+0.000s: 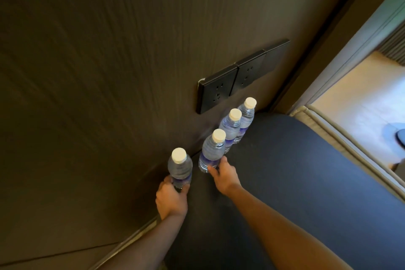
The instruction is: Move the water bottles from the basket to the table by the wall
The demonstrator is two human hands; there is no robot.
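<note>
Head: ribbed clear bottles [211, 153], seemingly plastic.

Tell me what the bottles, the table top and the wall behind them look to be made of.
Bottles: clear ribbed plastic, see-through, with matte white caps. Table top: dark and matte, no glare; maybe laminate or fabric, unclear. Wall: dark brown with fine grain lines, probably wood veneer or textured covering.

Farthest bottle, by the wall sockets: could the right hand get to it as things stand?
Probably yes. The right hand only touches the third bottle, and the table to the right of the row is bare up to the farthest bottle.
</note>
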